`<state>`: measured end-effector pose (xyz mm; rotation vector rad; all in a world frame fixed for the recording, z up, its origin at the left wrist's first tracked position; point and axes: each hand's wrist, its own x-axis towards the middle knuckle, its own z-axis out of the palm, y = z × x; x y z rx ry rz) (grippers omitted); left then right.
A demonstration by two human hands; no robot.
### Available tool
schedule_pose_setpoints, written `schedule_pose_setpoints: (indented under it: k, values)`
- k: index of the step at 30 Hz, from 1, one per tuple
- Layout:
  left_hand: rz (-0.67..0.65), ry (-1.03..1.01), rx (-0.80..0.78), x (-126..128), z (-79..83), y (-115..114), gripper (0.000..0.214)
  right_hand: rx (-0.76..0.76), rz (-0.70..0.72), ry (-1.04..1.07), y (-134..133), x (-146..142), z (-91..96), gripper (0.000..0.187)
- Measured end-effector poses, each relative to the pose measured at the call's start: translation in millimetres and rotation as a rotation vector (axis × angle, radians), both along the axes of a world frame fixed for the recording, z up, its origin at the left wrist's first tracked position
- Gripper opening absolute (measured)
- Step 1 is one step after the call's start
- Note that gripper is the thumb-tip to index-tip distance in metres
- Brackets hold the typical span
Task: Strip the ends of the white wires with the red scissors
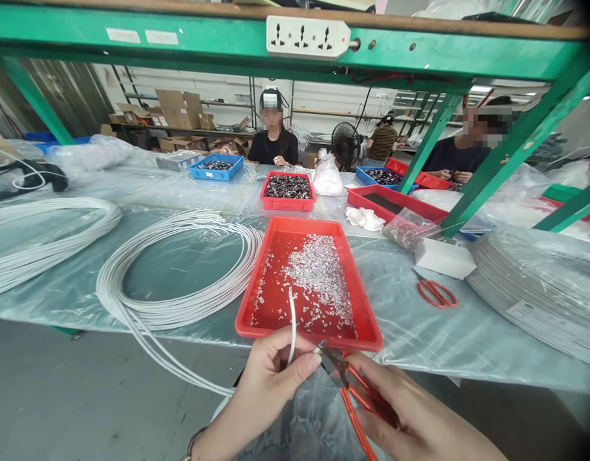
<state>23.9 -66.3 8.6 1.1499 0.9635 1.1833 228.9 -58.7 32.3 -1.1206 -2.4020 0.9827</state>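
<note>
My left hand (271, 378) is closed in a pinch on the end of a white cable (292, 320), which sticks up over the near rim of a red tray (304, 335). The cable trails down and left to a white coil (180, 269) on the table. My right hand (414, 416) is closed round the red handles of a pair of pliers (345, 381), whose jaws point at my left thumb and the cable end. The tray holds a heap of small silvery bits (318, 269).
Red scissors (436, 292) and a white box (443, 256) lie right of the tray. More cable coils sit at far left (45, 237) and right (539, 288). Red (288, 203) and blue trays (217, 174) stand further back. Other people sit across the table. A green frame (434, 134) crosses above.
</note>
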Motion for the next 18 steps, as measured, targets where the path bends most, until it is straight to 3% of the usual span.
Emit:
schedule_pose_setpoints:
  k: [11,18]
  values:
    - [0.093,0.053,0.034,-1.3,-1.6,4.1,0.024,-0.04,0.054,-0.073,0.5,6.4,0.0,0.041]
    - [-0.207,-0.274,-0.187,-9.0,-13.7,7.9,0.032,0.035,0.084,-0.118,4.9,0.9,12.0,0.032]
